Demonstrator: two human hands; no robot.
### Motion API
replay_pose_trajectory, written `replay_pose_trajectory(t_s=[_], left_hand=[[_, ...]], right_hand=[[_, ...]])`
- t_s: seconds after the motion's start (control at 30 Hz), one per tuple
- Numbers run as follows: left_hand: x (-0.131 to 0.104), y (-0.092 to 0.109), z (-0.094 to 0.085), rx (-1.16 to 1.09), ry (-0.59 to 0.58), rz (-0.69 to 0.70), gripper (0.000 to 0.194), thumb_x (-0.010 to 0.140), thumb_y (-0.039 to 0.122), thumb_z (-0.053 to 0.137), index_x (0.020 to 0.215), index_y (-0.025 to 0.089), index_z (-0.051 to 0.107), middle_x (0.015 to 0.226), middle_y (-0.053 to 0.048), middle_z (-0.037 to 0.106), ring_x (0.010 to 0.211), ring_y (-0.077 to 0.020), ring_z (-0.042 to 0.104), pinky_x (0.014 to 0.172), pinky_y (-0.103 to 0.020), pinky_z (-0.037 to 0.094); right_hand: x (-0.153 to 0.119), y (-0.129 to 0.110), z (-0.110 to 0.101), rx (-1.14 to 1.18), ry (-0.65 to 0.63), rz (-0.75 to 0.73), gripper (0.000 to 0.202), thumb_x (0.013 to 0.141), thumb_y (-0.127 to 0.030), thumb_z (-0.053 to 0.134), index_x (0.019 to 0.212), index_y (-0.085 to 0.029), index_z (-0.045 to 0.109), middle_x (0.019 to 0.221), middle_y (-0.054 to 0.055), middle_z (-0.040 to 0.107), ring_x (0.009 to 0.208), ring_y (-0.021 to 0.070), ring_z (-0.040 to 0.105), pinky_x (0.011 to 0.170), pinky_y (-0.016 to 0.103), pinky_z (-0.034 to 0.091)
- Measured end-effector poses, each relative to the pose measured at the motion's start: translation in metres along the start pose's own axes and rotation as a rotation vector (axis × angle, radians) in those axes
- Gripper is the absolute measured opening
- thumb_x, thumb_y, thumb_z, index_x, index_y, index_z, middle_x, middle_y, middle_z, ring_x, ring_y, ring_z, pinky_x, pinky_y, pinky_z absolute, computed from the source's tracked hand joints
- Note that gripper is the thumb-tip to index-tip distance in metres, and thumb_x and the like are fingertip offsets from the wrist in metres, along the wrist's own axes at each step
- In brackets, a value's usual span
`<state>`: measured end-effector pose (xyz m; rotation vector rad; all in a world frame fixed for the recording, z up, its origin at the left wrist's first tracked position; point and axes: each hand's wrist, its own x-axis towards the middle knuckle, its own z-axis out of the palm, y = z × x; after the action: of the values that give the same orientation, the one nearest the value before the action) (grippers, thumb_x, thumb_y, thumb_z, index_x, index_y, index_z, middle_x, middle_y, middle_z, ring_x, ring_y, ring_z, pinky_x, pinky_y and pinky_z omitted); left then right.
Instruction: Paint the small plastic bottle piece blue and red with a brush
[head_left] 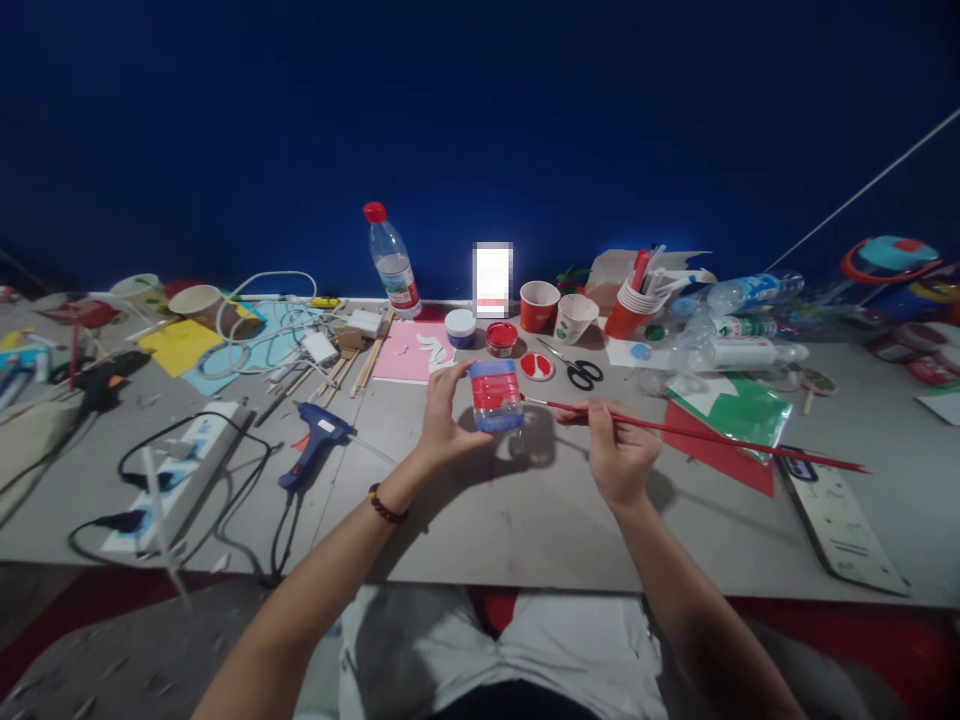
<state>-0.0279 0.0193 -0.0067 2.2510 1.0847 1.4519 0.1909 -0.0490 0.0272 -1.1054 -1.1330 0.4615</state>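
My left hand (444,420) grips a short clear plastic piece (495,392) by its ends, held just above the table. It has blue bands at top and bottom and a red band between them; it looks like part of a bottle. My right hand (621,455) pinches a paintbrush with a long red handle (720,439). The brush tip meets or nearly meets the right side of the plastic piece. Behind them stand an open jar of red paint (501,339), its red-smeared lid (537,366) and a white-lidded blue jar (460,328).
Black-handled scissors (583,373) lie beyond my right hand. A blue glue gun (319,440) and a power strip (180,480) with cords lie to the left. Paper cups (539,306), a tall bottle (394,270) and several plastic bottles (750,353) line the back. A phone (840,525) lies at right.
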Motion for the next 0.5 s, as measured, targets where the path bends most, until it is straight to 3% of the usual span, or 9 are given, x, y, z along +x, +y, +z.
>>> replay_pose_trajectory(t_s=[0.17,0.4,0.5], left_hand=[[0.0006,0.0052,0.0014,0.075,0.006,0.004,0.089,0.063,0.044,0.087,0.138,0.024,0.044,0.128,-0.013,0.059,0.115,-0.0311,0.057,0.1,-0.049,0.047],[-0.0006,0.0057,0.0065,0.127,0.004,-0.055,0.087,0.064,0.054,0.084,0.135,0.021,0.047,0.126,-0.014,0.062,0.114,-0.0323,0.057,0.099,-0.049,0.044],[-0.0009,0.0052,0.0072,0.106,0.02,-0.008,0.086,0.066,0.054,0.084,0.136,0.021,0.047,0.126,-0.014,0.062,0.112,-0.0314,0.058,0.097,-0.048,0.045]], right_hand=[[-0.003,-0.0043,0.0012,-0.019,-0.006,-0.076,0.027,0.095,-0.035,0.059,0.081,-0.018,0.074,0.068,0.005,0.077,0.058,0.0198,0.074,0.059,0.03,0.063],[-0.0079,-0.003,0.0025,0.021,-0.062,-0.037,0.025,0.096,-0.033,0.058,0.084,-0.02,0.075,0.074,0.006,0.079,0.061,0.0184,0.075,0.063,0.03,0.063],[-0.0071,-0.0052,0.0044,0.04,-0.064,-0.012,0.026,0.096,-0.035,0.059,0.083,-0.02,0.075,0.072,0.005,0.078,0.06,0.0193,0.075,0.062,0.031,0.064]])
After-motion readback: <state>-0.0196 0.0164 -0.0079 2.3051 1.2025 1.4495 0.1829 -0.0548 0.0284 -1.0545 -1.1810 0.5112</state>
